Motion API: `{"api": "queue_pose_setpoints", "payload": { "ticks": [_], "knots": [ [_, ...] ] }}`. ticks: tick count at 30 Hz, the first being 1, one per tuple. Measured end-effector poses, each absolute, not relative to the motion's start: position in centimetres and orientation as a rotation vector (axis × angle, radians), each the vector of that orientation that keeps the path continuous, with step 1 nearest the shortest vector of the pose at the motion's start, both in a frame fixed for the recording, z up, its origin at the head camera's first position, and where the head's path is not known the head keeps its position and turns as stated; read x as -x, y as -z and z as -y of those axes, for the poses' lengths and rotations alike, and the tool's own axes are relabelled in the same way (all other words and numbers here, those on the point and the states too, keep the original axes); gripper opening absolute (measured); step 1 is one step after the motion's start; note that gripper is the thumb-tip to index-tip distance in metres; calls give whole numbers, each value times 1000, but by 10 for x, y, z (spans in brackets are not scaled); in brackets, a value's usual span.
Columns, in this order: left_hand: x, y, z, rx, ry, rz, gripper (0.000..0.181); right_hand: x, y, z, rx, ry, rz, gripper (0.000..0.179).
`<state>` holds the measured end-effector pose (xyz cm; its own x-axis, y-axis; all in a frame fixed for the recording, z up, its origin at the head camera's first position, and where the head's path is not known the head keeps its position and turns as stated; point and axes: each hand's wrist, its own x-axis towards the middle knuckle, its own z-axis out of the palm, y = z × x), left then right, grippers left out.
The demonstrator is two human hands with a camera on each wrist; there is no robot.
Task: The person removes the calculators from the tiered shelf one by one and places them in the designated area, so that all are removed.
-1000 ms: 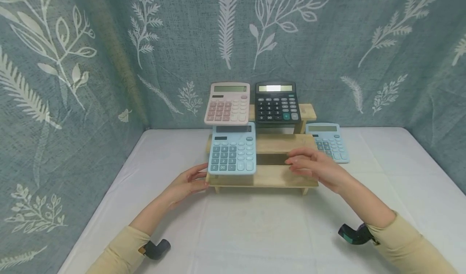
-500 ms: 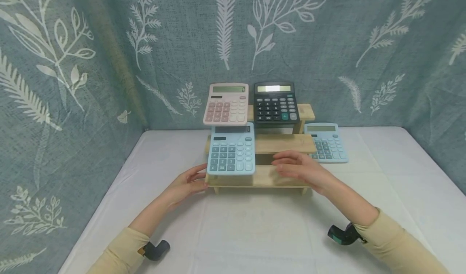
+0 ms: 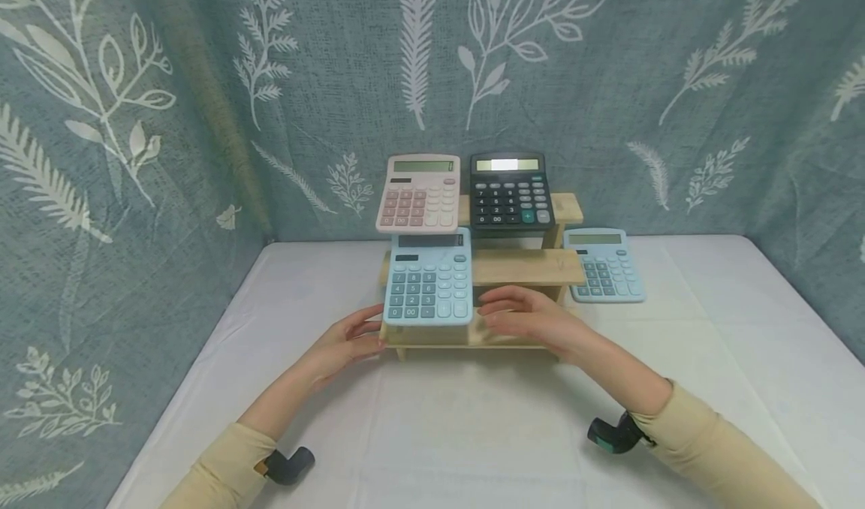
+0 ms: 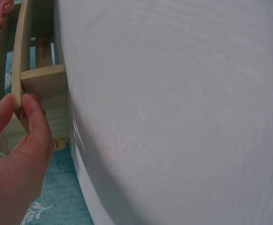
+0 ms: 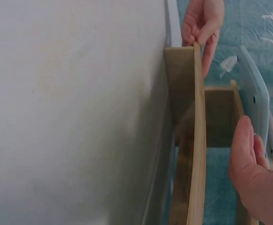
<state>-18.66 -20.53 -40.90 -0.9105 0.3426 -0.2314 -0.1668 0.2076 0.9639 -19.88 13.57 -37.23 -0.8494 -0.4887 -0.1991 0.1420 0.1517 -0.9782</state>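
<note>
A stepped wooden stand point(image 3: 520, 266) holds several calculators. My left hand point(image 3: 341, 347) pinches the left end of its lowest board point(image 4: 18, 70) between thumb and fingertips, seen closely in the left wrist view. A light blue calculator point(image 3: 432, 269) leans on the lower left part of the stand. My right hand point(image 3: 534, 321) hovers over the lowest board, its fingertips by the right edge of that calculator. The right wrist view shows the fingers point(image 5: 243, 145) loosely extended beside the blue calculator's back point(image 5: 254, 91), gripping nothing; contact cannot be told.
On the top step stand a pink calculator point(image 3: 422, 194) at left and a black calculator point(image 3: 511, 194) at right. Another light blue calculator point(image 3: 604, 265) lies on the white tablecloth point(image 3: 473, 434) behind the stand's right side. A patterned curtain point(image 3: 338, 81) hangs behind.
My right hand has moved left along the lowest board, from near its right end to beside the leaning blue calculator. The left hand keeps its hold on the stand; the calculators stay put.
</note>
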Motion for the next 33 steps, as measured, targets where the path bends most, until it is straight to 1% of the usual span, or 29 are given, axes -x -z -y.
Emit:
{"api": "queue_pose_setpoints", "payload": {
  "ticks": [9,27,33],
  "knots": [
    [187,409,206,-174,-1744,-2091,73,200,373,-121,318,1749,-1916,59],
    [186,408,205,-180,-1758,-2080,72,203,371,-100,220,1796,-1843,64],
    [186,408,205,-177,-1764,-2072,72,202,370,-99,212,1820,-1820,61]
  ]
}}
